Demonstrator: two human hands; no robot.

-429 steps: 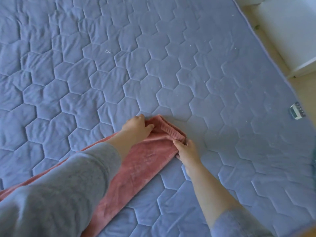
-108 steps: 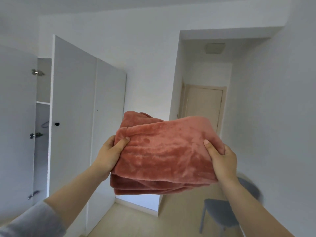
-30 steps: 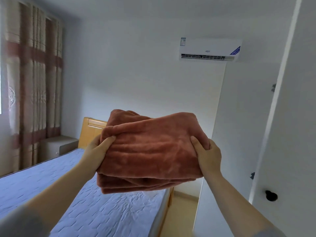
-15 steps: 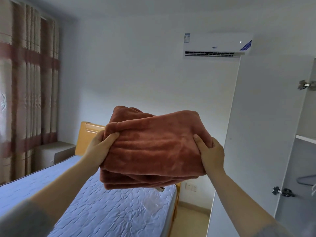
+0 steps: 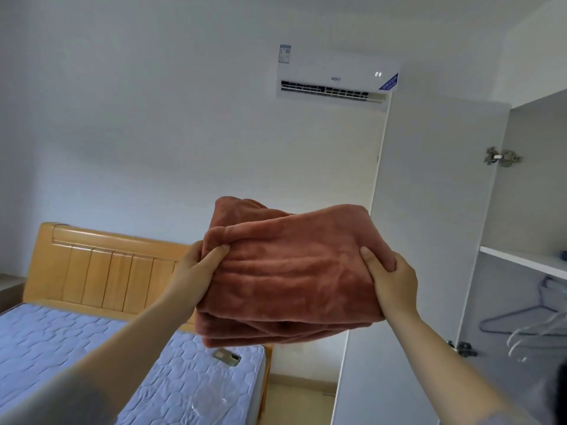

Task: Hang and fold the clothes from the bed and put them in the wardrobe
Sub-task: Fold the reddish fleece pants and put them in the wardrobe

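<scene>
Both hands, left and right, grip folded garment. Step: stowing. Next: swing right, set on wardrobe shelf.

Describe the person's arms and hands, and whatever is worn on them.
Both forearms are bare, grey sleeves pushed up: the left sleeve blurred at the frame's corner, the right sleeve barely showing. The left hand and right hand are bare: no rings, watch or gloves visible.

White walls, wall air conditioner, wooden headboard, possibly nightstand.
</scene>
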